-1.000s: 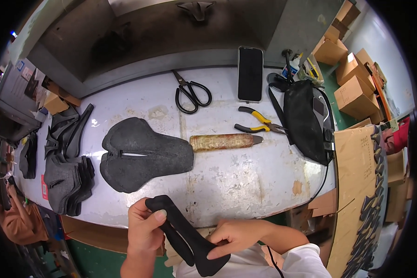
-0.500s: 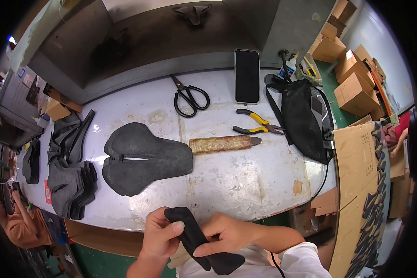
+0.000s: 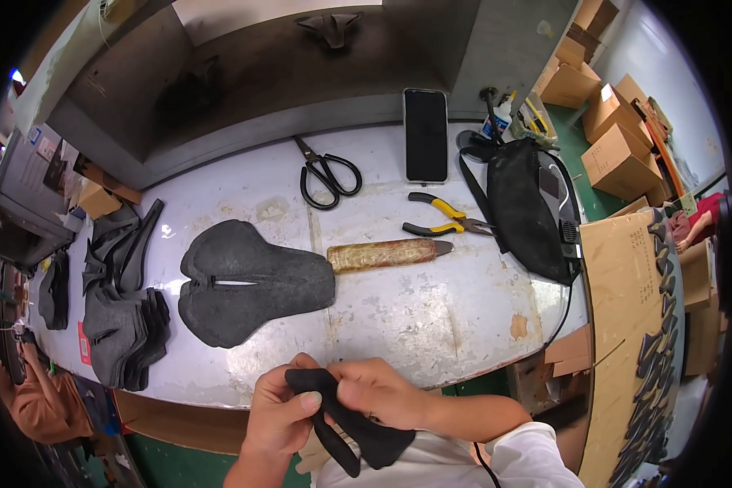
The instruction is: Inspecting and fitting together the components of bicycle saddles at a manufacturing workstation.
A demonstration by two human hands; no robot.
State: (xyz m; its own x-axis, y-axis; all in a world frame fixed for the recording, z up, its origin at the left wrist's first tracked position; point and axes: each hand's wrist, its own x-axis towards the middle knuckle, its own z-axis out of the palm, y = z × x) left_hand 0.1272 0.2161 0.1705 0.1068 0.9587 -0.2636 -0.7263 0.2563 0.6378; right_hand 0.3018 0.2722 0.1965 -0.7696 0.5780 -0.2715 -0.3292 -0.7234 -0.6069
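Just in front of the table's near edge, my left hand point(image 3: 281, 411) pinches the upper end of a soft black saddle-shaped piece point(image 3: 358, 431) between thumb and fingers. My right hand point(image 3: 378, 394) is closed on the same piece farther along its right side; some of its fingers are hidden behind the material. Two black lobes of the piece hang down below my hands. Beyond them a dark grey bicycle-saddle cover point(image 3: 260, 285) lies flat, with a narrow slot in its middle. A tape-wrapped tool with a short blade point(image 3: 382, 255) touches its narrow end.
Black-handled scissors point(image 3: 327, 175), a phone point(image 3: 425, 134) and yellow-and-black pliers point(image 3: 447, 215) lie on the white table point(image 3: 398, 333). A black bag-like item point(image 3: 525, 207) with a cable sits right. Stacked grey pieces point(image 3: 126, 333) stand left. A co-worker point(image 3: 53, 398) is at far left.
My right hand has moved up along the black piece, closer to my left hand. The piece's lower lobes have swung left and spread apart. The view has shifted slightly.
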